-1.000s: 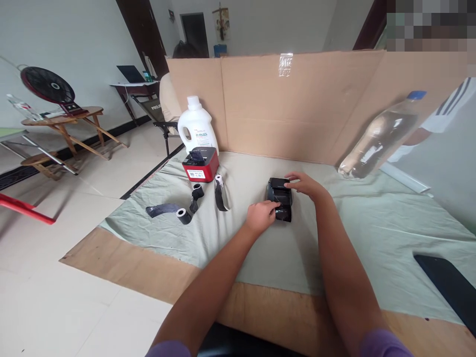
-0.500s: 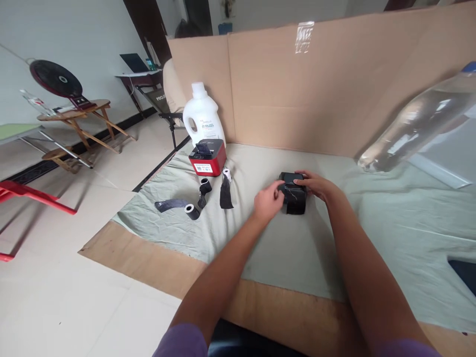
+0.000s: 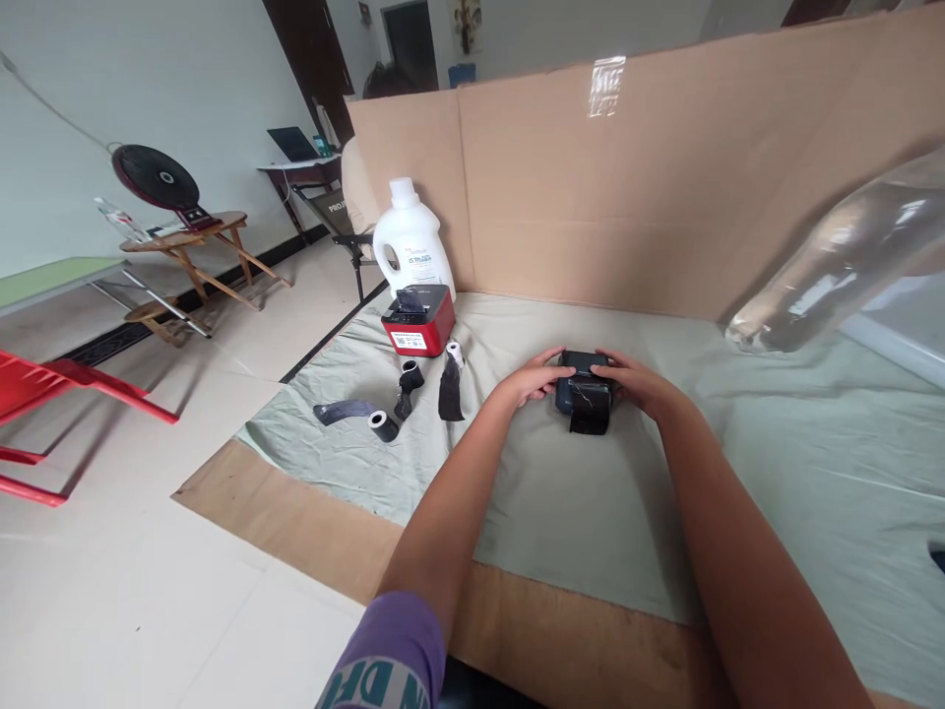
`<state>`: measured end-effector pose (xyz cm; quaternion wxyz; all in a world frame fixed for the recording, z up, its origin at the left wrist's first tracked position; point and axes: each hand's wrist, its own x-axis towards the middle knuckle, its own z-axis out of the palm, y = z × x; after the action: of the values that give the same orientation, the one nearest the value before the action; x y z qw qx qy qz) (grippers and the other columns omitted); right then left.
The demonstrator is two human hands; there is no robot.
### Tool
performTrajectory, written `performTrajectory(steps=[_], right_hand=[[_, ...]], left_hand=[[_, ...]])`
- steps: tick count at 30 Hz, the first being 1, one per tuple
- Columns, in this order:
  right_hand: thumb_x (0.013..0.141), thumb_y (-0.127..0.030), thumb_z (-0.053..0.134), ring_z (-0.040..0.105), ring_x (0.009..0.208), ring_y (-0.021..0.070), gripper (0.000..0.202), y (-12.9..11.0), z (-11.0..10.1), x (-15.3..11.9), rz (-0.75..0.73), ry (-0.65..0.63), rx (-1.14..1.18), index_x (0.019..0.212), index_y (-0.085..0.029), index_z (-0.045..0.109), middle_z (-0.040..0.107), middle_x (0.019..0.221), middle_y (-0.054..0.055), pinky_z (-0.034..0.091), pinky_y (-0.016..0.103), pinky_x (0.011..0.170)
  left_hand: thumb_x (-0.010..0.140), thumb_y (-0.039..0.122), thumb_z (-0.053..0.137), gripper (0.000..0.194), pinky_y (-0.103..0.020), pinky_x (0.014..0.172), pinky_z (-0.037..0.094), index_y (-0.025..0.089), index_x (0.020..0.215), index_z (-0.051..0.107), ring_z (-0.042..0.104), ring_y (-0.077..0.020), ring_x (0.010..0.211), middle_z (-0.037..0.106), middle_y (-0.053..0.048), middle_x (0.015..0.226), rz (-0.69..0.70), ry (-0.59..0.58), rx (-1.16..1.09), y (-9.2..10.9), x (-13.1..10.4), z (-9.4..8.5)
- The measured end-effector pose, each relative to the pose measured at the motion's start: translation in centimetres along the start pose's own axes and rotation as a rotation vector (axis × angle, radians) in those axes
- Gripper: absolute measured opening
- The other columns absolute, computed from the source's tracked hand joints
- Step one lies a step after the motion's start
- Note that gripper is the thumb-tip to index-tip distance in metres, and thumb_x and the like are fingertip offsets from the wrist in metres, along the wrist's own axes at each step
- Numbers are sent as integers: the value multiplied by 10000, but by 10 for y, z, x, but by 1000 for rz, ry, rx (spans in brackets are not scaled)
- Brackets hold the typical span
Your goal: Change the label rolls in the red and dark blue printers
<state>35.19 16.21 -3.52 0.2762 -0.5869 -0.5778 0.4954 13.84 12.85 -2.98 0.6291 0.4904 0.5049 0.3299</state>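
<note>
As both hands (image 3: 537,378) (image 3: 636,380) grip the black device (image 3: 583,363), bare cloth (image 3: 572,512) toward the wooden edge (image 3: 546,601)

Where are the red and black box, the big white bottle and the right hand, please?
Box (image 3: 419,323): head view, on its red front side.
Bottle (image 3: 417,232): head view, on its white body.
Right hand (image 3: 639,383): head view, on the back.

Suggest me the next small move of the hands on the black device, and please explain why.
Probably a gentle, even press on top of the black device with both thumbs: the left hand and right hand hold its sides, thumbs on top, while a black strip hangs over its front. I cannot tell if its cover is fully shut.
</note>
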Motion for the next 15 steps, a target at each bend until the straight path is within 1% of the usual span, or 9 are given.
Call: performTrajectory(steps=[3,6,8,9,10,12,13,14,15], right_hand=[[697,-448,743,614,1017,264,731,1,-1,5,12,8,25,1384,-273,566,591,1358,103,466,302,642],[670,-380,757,628,1054,287,765,2,2,8,3,49,70,1395,-241,554,571,1383,126,516,346,722],[676,-380,751,637,1070,301,785,5,9,6,-10,106,88,1413,-223,532,586,1363,141,532,375,780],[693,-402,737,636,1088,306,775,7,13,2,-29,157,83,1416,-222,525,595,1353,142,535,388,821],[724,-435,712,629,1118,307,746,9,18,-4,-59,218,67,1415,-228,522,601,1351,137,530,401,871],[821,-499,595,592,1204,290,639,16,28,-18,-146,355,14,1405,-252,520,599,1372,110,487,409,989],[879,-513,497,565,1248,272,572,19,33,-26,-187,386,-5,1395,-268,524,594,1391,85,456,409,1038],[914,-514,416,554,1262,259,527,22,37,-34,-198,401,8,1365,-276,546,608,1379,67,435,411,1063],[933,-514,369,552,1262,254,506,24,42,-41,-220,405,33,1331,-278,573,629,1355,52,421,407,1076]], left_hand=[[777,399,746,790,-208,452,156,330,1498,429,340,-73,464,516,45,641,4,43,20,-1,2,1],[784,363,729,764,-213,450,187,325,1491,443,366,-75,447,561,33,653,-20,90,40,1,4,4],[798,347,707,739,-210,455,245,322,1490,447,429,-89,463,609,19,684,-22,95,52,1,5,6],[811,348,694,714,-212,471,297,314,1484,459,480,-101,495,642,4,721,-5,110,65,-1,5,8],[824,347,680,679,-218,507,361,298,1471,481,543,-118,553,678,-16,781,30,142,83,-3,4,10],[854,344,653,578,-246,662,479,246,1415,555,649,-162,756,725,-63,953,137,255,137,-12,4,16],[869,342,638,518,-264,767,503,217,1370,598,667,-184,884,725,-83,1044,196,325,171,-17,4,20],[888,351,619,461,-281,857,502,192,1321,638,660,-204,997,715,-98,1115,241,391,208,-21,3,24],[908,366,595,418,-295,909,495,174,1270,671,643,-221,1072,705,-108,1152,266,448,236,-26,3,28]])
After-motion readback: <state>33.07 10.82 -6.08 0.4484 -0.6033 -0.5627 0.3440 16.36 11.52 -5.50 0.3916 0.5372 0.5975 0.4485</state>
